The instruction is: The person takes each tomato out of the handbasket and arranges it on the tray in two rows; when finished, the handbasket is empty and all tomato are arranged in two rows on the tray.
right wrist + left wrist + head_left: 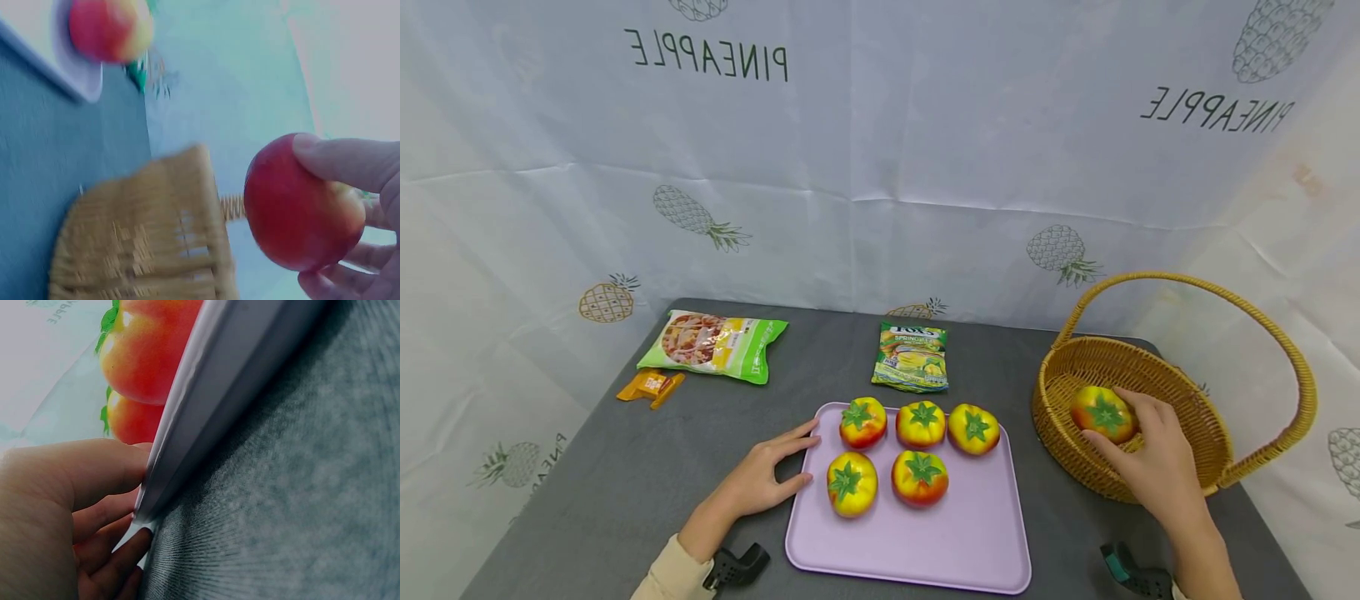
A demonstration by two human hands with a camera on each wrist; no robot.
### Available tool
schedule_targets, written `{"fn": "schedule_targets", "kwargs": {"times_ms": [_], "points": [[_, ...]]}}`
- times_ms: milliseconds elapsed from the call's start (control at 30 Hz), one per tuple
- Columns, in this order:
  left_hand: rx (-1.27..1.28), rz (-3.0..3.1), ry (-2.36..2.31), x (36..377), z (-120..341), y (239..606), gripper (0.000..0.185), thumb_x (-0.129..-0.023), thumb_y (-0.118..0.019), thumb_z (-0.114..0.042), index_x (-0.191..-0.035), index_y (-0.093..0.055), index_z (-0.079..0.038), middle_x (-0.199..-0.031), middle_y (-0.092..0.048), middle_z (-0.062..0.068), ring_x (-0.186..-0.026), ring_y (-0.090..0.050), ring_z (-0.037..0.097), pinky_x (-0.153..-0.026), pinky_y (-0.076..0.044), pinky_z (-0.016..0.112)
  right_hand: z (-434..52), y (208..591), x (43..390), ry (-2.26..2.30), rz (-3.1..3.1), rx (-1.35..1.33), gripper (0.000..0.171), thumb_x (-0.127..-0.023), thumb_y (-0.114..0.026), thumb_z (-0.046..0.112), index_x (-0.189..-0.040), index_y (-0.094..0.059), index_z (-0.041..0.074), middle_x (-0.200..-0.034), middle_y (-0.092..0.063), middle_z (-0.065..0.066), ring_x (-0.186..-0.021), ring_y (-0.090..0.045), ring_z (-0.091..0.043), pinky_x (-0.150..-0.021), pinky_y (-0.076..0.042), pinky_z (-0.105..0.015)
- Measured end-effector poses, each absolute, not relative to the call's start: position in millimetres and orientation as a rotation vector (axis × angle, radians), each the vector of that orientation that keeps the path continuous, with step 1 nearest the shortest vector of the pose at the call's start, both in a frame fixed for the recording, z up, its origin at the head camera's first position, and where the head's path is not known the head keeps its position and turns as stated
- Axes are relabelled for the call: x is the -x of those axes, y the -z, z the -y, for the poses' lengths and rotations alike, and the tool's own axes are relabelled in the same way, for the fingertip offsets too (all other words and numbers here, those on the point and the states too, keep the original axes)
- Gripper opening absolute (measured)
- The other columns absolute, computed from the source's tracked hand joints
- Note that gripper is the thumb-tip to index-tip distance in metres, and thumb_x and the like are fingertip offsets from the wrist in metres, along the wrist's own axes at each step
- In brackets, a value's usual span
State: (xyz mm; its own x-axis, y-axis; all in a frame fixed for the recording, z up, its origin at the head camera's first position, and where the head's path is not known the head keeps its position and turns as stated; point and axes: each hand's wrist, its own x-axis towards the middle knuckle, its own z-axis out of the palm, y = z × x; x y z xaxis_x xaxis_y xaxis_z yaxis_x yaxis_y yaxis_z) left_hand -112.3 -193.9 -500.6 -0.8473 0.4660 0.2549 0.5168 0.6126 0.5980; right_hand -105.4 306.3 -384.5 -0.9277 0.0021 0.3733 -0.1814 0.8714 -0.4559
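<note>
My right hand (1153, 454) grips a red-and-yellow toy tomato (1102, 413) with a green calyx, held inside the wicker basket (1213, 437) at the right. In the right wrist view the same tomato (300, 206) sits between my thumb and fingers, above the basket's wall (144, 244). My left hand (760, 479) lies flat on the grey table, fingers straight against the left edge of the lilac tray (955, 546). The left wrist view shows those fingers (81, 475) touching the tray's rim (206, 406). Several more tomatoes (919, 478) lie on the tray.
A green snack bag (715, 343) and a small orange packet (651, 386) lie at the back left. A green sachet (912, 357) lies behind the tray. The basket's tall handle (1262, 321) arches over it. A pineapple-print cloth hangs behind the table.
</note>
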Motion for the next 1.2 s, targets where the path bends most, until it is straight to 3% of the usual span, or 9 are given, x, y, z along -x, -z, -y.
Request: {"fn": "schedule_targets", "kwargs": {"times_ms": [67, 333, 533, 633, 867, 1200], "points": [[0.842, 2.754, 1.056, 112, 194, 501, 0.047, -0.085, -0.068, -0.026, -0.130, -0.059, -0.016, -0.145, -0.046, 0.003, -0.129, -0.049, 0.025, -0.099, -0.045, 0.049, -298, 386, 103, -0.718, 2.649, -0.188, 0.068, -0.076, -0.080, 0.025, -0.130, -0.050, -0.002, -0.124, -0.046, -0.027, -0.104, -0.047, -0.040, -0.068, -0.043, -0.053], [0.841, 2.752, 1.075, 112, 194, 500, 0.047, -0.085, -0.067, -0.027, -0.130, -0.060, -0.016, -0.145, -0.046, 0.003, -0.129, -0.049, 0.026, -0.099, -0.045, 0.050, -268, 397, 88, -0.778, 2.589, -0.307, 0.069, -0.068, -0.085, 0.020, -0.128, -0.055, 0.006, -0.120, -0.054, -0.016, -0.102, -0.053, -0.029, -0.074, -0.036, -0.015], [0.833, 2.748, 1.050, 113, 194, 502, 0.048, -0.084, -0.068, -0.026, -0.130, -0.060, -0.017, -0.145, -0.047, 0.002, -0.129, -0.050, 0.025, -0.099, -0.045, 0.048, -248, 415, 80, -0.824, 2.622, -0.357, 0.070, -0.067, -0.086, 0.023, -0.128, -0.055, 0.008, -0.121, -0.054, -0.012, -0.103, -0.054, -0.024, -0.079, -0.034, -0.001], [0.824, 2.765, 1.058, 113, 194, 500, 0.048, -0.084, -0.068, -0.027, -0.130, -0.060, -0.017, -0.146, -0.046, 0.002, -0.129, -0.049, 0.024, -0.100, -0.045, 0.048, -239, 428, 76, -0.831, 2.657, -0.375, 0.071, -0.066, -0.086, 0.025, -0.128, -0.055, 0.010, -0.122, -0.054, -0.007, -0.105, -0.053, -0.018, -0.080, -0.039, -0.005], [0.821, 2.779, 1.075, 111, 194, 499, 0.047, -0.085, -0.067, -0.028, -0.131, -0.059, -0.016, -0.146, -0.046, 0.002, -0.130, -0.048, 0.025, -0.100, -0.044, 0.050, -219, 453, 69, -0.860, 2.734, -0.425, 0.071, -0.065, -0.086, 0.031, -0.128, -0.055, 0.017, -0.121, -0.055, 0.004, -0.106, -0.054, -0.011, -0.082, -0.053, -0.037], [0.832, 2.765, 1.055, 111, 194, 499, 0.047, -0.085, -0.067, -0.027, -0.130, -0.060, -0.015, -0.145, -0.047, 0.004, -0.129, -0.049, 0.026, -0.099, -0.045, 0.050, -205, 465, 67, -0.843, 2.738, -0.491, 0.069, -0.068, -0.084, 0.034, -0.128, -0.056, 0.014, -0.119, -0.056, 0.004, -0.105, -0.054, -0.011, -0.084, -0.051, -0.041]]}}
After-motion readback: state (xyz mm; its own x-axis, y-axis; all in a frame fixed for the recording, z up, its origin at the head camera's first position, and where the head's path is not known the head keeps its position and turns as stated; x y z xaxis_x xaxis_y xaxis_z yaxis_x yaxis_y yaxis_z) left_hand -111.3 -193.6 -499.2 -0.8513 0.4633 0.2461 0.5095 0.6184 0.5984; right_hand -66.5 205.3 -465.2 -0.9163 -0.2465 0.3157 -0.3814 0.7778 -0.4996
